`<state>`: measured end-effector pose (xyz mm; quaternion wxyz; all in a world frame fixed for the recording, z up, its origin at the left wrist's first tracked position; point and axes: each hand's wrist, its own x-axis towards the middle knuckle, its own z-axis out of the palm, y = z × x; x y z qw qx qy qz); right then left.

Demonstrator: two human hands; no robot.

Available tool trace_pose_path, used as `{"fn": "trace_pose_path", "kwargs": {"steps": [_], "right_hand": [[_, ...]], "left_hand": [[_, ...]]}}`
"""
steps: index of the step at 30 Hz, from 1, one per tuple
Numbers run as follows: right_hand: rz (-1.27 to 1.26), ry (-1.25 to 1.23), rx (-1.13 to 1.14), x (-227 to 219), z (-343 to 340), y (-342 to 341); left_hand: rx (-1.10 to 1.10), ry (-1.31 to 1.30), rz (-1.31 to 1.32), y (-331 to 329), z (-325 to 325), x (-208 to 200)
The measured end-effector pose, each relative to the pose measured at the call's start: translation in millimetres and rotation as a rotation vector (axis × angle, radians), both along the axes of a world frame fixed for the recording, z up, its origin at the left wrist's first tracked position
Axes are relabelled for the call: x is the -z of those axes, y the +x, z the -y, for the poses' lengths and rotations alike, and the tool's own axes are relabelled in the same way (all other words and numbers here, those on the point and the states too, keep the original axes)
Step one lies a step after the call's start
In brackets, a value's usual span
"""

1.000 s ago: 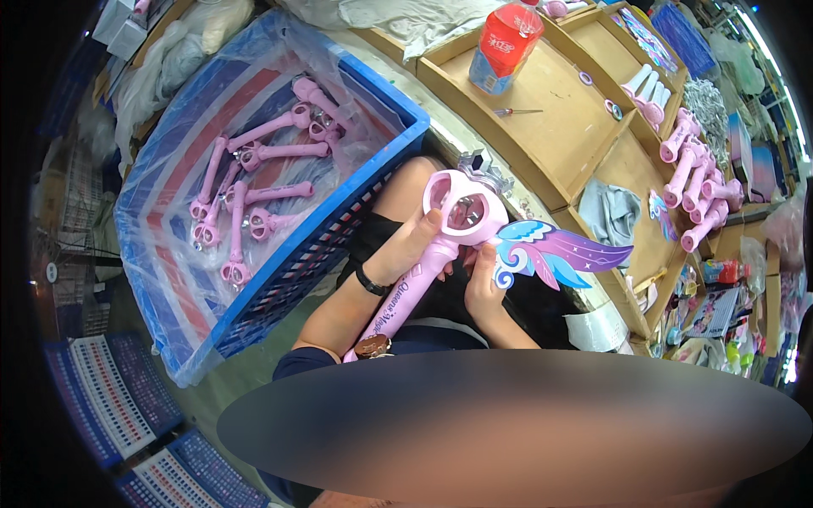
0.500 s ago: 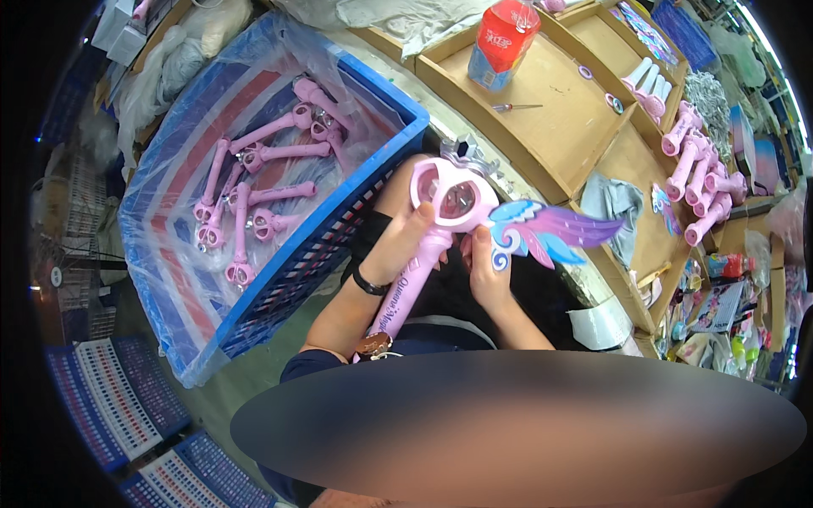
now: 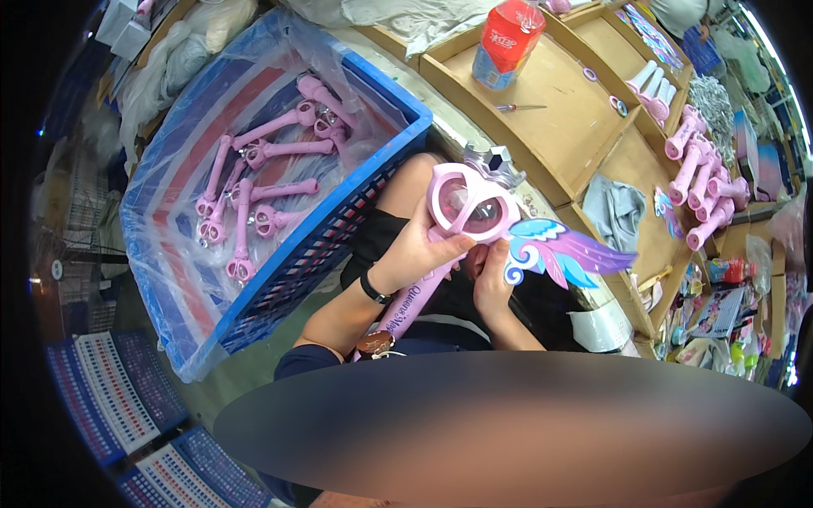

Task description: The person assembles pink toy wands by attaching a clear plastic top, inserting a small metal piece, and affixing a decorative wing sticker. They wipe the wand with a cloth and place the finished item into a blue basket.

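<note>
A pink toy wand (image 3: 467,206) with a heart-shaped head, a silver crown on top and a long handle lies across my lap. My left hand (image 3: 423,245), a dark band on its wrist, grips the wand just below the head. My right hand (image 3: 493,279) holds the wand from the other side, fingers at a blue, purple and white wing piece (image 3: 563,251) that sticks out to the right of the head.
A blue plastic crate (image 3: 373,190) lined with clear film holds several pink wand handles (image 3: 254,203) at my left. A wooden bench (image 3: 559,110) ahead carries a red-capped bottle (image 3: 506,42), a screwdriver, a grey cloth (image 3: 614,210) and a row of pink wand parts (image 3: 703,182).
The wand and both hands have shifted slightly up and to the right; the wing piece now sits closer against the wand head.
</note>
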<state>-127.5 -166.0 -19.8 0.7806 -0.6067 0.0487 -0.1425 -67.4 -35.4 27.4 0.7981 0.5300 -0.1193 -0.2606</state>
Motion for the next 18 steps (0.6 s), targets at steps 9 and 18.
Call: {"fn": "trace_pose_path", "kwargs": {"steps": [9,18], "right_hand": [[-0.207,-0.081,-0.187,-4.2,20.5,2.1],[-0.209,0.451,0.011,-42.6,118.2,33.4]], "left_hand": [[-0.023,0.062,0.053,5.0,-1.9,8.0],[-0.256,0.156,0.348,22.5,-23.2,22.7]]}}
